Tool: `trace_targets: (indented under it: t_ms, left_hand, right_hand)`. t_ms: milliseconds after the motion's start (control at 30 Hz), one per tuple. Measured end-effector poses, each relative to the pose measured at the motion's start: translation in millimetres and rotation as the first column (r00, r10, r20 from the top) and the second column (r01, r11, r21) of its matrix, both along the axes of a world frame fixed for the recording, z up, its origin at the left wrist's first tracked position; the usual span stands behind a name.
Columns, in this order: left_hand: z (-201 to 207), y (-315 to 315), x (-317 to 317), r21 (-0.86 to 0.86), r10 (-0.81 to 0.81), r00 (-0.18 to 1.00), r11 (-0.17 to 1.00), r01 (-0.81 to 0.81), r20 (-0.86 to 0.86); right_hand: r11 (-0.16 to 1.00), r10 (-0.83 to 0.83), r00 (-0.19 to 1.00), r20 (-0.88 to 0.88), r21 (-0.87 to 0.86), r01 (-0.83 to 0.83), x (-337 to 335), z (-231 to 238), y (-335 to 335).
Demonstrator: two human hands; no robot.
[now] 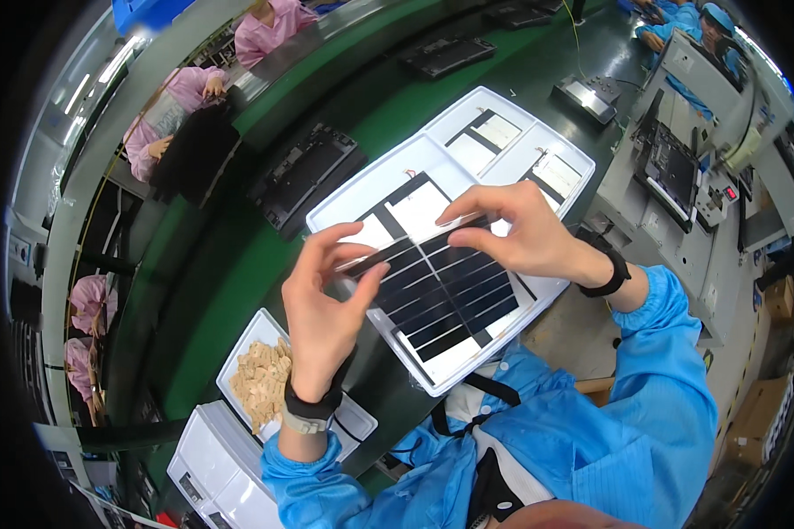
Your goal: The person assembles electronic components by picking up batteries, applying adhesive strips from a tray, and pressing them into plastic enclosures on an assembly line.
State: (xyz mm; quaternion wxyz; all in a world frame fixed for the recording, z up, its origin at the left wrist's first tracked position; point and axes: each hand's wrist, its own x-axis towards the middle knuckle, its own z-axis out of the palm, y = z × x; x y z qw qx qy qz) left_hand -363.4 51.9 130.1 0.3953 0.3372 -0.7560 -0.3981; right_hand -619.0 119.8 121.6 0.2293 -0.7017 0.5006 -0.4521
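Both hands are over a white plastic tray (426, 381), pinching opposite ends of a thin, flat battery pack (416, 248) tilted up on edge. My left hand (320, 300) has its thumb and fingers closed on the left end. At the right end, my right hand (528, 236) grips with thumb and forefinger. Just below the held pack, a row of dark battery packs (441, 295) with pale dividing lines lies in the tray. Flat black-and-white packs (417, 201) with small wires lie in the far compartments.
Left of the tray sits a white bin (231, 360) of small tan pieces (263, 379). White boxes (216, 476) stand nearest me. Open laptop bases (307, 176) rest on the green line beyond. A metal fixture (588, 95) is at far right. People in pink work across the line.
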Motion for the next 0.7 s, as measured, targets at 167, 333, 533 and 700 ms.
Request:
trace_targets:
  t_ms: [167, 333, 533, 700]
  left_hand:
    - [-5, 25, -15, 0.024, 0.131, 0.973, 0.991, -0.129, -0.191]
    - [-9, 45, -22, -0.153, 0.141, 0.973, 0.974, -0.170, -0.185]
    - [3, 69, -13, 0.039, 0.021, 0.999, 0.999, -0.023, 0.039]
    - [42, 103, 4, 0.422, -0.527, 0.848, 0.756, 0.501, -0.061]
  right_hand:
    - [0.990, -0.072, 0.975, -0.211, -0.137, 0.043, -10, 11, 16]
    - [0.996, 0.055, 0.983, 0.174, -0.077, -0.042, 11, 27, 28]
    - [0.998, 0.035, 0.944, 0.329, -0.068, -0.013, 4, 32, 38]
    - [0.969, -0.065, 0.982, 0.179, 0.247, 0.019, -44, 39, 32]
